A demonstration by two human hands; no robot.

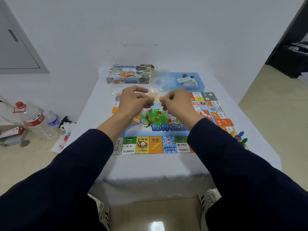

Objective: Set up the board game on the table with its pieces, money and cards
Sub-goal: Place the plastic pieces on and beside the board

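Above board [143, 145] centre: left hand [133, 100] and right hand [176, 101] pinch clear bag [155, 80]; film limp, slippery, best gripped at edges. House pieces [154, 116] at 6 o'clock, light, scatter-prone.

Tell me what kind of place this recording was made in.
Probably a plain room in a home or a makeshift recording space: a small cloth-covered table pushed against a bare white wall, and plastic water bottles standing on the tiled floor.

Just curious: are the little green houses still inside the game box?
No, the green houses lie heaped on the board, well apart from the box.
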